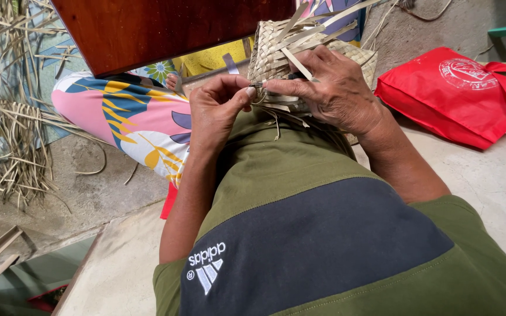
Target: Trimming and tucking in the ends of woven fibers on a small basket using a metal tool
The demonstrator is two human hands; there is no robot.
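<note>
One half-woven basket (276, 50) of pale dry strips rests on the person's lap, against the green shirt (276, 169), with its long axis running away from the body. Its loose ends fan upward and outward, toward the dark wooden board (165, 29). The right hand (335, 88) lies over the near edge of the basket, thumb and forefinger pinched on a thin dark tool (257, 85) (too small to tell what kind). The left hand (218, 108) meets it from the other side, fingers curled and pinching the same spot, so both hands touch at the basket's lower rim. One red bag (458, 93) lies on the concrete floor (487, 175) to the right, well apart. To the left, a heap of loose dry strips (16, 134) spreads over the ground, beside someone's leg in one pink patterned cloth (124, 117).
</note>
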